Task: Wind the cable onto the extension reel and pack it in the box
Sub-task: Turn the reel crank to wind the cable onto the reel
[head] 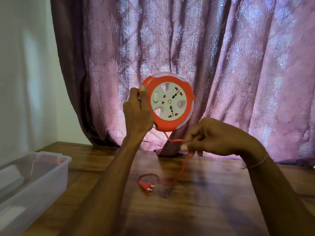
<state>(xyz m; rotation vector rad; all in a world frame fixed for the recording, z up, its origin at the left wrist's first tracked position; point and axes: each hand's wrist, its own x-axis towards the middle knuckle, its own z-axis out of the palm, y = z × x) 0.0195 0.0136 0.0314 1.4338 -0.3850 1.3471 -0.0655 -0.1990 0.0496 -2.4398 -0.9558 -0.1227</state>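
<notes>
Up above the wooden table, our left hand grips the orange-and-white extension reel by its rim, fingers curled round the edge, socket face toward us. We can read no brand or lettering on it. Our right hand pinches the thin red cable just below the reel; the cable runs down to the table, ending at the red two-pin plug. The clear plastic box sits at the table's left edge, well apart.
</notes>
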